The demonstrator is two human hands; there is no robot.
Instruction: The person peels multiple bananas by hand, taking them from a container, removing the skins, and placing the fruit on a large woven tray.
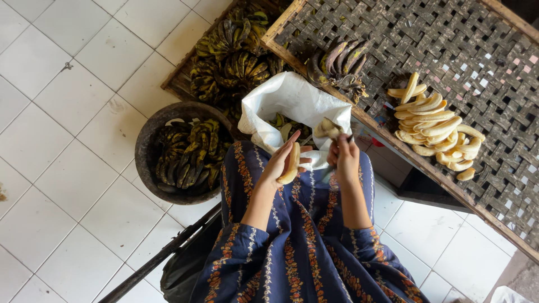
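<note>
Your left hand [279, 164] is closed loosely around a peeled banana [292, 163], which lies along your palm and fingers, over your lap. Your right hand [343, 158], just beside it, is pinched shut on a strip of peel [327, 129] lifted above the fingers; a small dark tip shows next to the fingers, possibly a blade, but you cannot tell for sure.

The soft fruit could slide out of that loose grip onto your patterned dress [303, 241] or the white tile floor [67, 140]. Squeeze harder and it may bruise or snap.

Just beyond both hands the white sack [292, 101] gapes open; the peel could miss its mouth. Farther to your right, the pile of peeled bananas [435, 126] sits on the woven tray [449, 45], near its wooden edge.
</note>
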